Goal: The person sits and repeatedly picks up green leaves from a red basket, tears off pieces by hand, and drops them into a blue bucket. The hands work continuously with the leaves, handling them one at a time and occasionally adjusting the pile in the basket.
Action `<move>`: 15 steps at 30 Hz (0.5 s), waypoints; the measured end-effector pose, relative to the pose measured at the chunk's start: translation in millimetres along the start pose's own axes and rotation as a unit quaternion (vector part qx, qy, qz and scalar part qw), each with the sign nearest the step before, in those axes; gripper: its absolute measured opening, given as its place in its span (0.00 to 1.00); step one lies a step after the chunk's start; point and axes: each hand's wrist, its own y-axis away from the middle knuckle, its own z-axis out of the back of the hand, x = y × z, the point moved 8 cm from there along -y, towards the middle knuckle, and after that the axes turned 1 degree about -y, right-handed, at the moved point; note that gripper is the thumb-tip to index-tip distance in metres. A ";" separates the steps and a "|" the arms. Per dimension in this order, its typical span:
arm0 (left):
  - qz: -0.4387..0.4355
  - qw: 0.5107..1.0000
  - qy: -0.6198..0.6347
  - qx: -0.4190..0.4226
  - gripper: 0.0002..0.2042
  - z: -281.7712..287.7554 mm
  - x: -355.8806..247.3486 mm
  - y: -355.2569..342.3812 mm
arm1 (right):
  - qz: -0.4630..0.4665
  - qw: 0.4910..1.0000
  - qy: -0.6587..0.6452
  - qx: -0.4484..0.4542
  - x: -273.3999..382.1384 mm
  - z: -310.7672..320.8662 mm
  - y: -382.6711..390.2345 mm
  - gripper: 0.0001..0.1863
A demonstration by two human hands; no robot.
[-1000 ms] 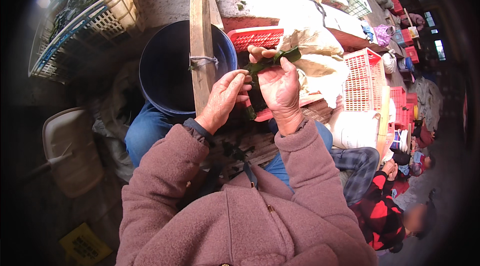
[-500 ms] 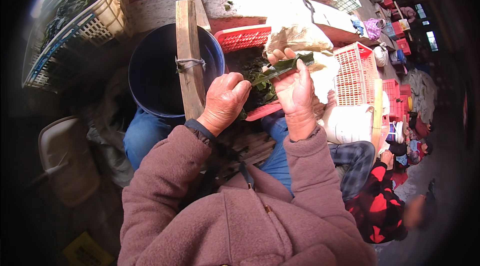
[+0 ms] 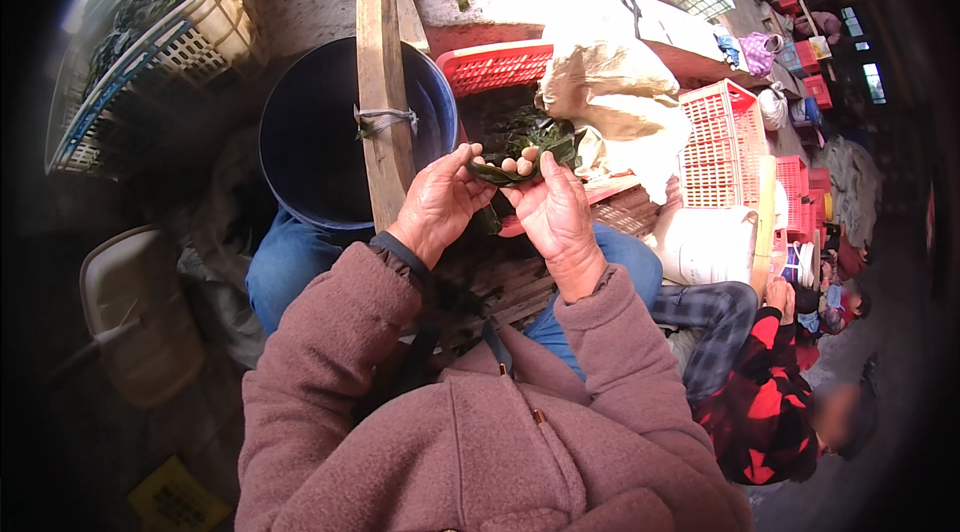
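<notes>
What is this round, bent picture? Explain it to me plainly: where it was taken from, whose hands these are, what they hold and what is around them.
There is no machine here. A wide fisheye camera on a person's head looks down, so edges curve and the rim goes dark. The bare hands are the wearer's own: left hand and right hand, with brown sleeves. Between them, the fingers hold a dark green strip, which looks like a leaf. Just beyond is a red crate with leafy green pieces in it. To its left is a blue tub, crossed by a wooden bar with string tied round it. Pale cloth lies to the right.
</notes>
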 end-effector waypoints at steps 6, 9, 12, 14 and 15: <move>-0.037 0.972 -0.222 0.069 0.05 -15.3 -8.6 5.5 | 0.147 0.919 0.364 -0.046 28.8 1.0 -6.7 0.13; -0.018 0.930 -0.333 0.154 0.08 -34.8 -10.5 19.4 | 0.248 0.820 0.515 0.043 34.9 -27.4 -4.0 0.15; 0.003 0.898 -0.400 0.184 0.06 -43.3 -9.0 29.0 | 0.168 0.827 0.521 0.127 16.4 -32.6 -9.5 0.12; -0.093 0.817 -0.556 0.117 0.02 -42.1 -24.3 28.2 | 0.104 0.806 0.572 0.108 10.6 -22.0 -16.6 0.17; -0.219 0.738 -0.629 0.103 0.03 -52.7 -37.1 33.5 | 0.066 0.792 0.598 0.103 7.4 -15.7 -20.2 0.18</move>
